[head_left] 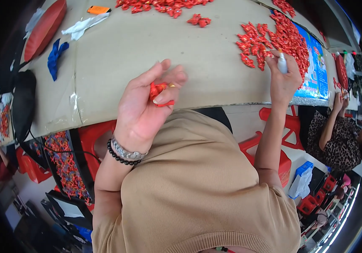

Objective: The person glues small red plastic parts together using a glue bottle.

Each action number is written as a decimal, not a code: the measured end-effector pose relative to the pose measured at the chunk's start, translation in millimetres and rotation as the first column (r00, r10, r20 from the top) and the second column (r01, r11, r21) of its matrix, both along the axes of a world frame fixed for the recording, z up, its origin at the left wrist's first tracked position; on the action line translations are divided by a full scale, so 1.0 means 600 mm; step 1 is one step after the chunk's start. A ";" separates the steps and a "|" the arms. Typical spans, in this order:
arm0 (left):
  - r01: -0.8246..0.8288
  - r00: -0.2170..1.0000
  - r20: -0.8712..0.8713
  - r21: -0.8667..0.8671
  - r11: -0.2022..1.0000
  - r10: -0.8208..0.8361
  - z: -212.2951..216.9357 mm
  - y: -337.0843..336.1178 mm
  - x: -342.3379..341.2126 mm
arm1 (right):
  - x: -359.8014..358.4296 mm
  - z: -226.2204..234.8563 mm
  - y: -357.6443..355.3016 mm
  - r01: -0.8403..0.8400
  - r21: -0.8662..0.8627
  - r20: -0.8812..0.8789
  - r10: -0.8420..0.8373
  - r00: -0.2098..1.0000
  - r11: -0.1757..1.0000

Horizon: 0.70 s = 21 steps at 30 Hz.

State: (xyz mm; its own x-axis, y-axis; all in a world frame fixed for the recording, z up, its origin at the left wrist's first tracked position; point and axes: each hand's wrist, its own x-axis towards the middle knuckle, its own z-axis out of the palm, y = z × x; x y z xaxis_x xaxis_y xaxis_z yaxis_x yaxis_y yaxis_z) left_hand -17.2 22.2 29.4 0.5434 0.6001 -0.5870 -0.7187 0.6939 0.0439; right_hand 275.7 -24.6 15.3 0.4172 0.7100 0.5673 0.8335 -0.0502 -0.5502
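Over the table [147, 46], the left hand [141, 105] pinches a red knot [158, 90]; the right hand [284, 80] grips a white tube [282, 63] beside the red pile [282, 40].

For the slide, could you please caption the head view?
Left hand pinches a small red ornament; right hand holds a white marker by a red pile.
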 end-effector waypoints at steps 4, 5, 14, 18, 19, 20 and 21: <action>0.113 0.988 0.083 0.165 0.980 -0.128 -0.007 -0.004 0.004 | -0.068 0.039 -0.014 -0.128 -0.009 -0.494 0.107 0.863 0.992; 0.157 0.988 -0.030 0.194 0.968 -0.154 -0.003 -0.006 0.010 | -0.090 0.045 -0.019 -0.231 -0.011 -0.536 0.190 0.823 0.973; 0.358 0.860 -0.487 0.356 0.863 -0.156 0.013 -0.026 0.027 | -0.218 0.068 0.003 -0.762 -0.050 -0.579 0.603 0.549 0.646; 0.383 0.838 -0.538 0.458 0.802 -0.093 0.008 -0.028 0.029 | -0.228 0.070 0.009 -0.779 -0.064 -0.586 0.609 0.535 0.623; 0.391 0.824 -0.560 0.451 0.802 -0.086 0.009 -0.033 0.031 | -0.229 0.070 0.010 -0.780 -0.061 -0.578 0.615 0.536 0.622; 0.398 0.810 -0.581 0.447 0.801 -0.078 0.010 -0.034 0.031 | -0.228 0.071 0.010 -0.781 -0.063 -0.575 0.617 0.537 0.621; 0.392 0.833 -0.546 0.465 0.794 -0.091 0.006 -0.035 0.030 | -0.228 0.072 0.011 -0.782 -0.064 -0.571 0.620 0.539 0.620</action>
State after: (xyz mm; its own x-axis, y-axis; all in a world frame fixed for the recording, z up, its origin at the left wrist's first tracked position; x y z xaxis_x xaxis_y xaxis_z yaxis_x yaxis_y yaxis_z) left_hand 0.9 1.5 32.8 0.4585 0.7796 -0.4267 -0.3098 0.5902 0.7454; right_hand 139.0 -17.9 58.4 -0.1519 0.9717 0.1812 0.3152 0.2213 -0.9229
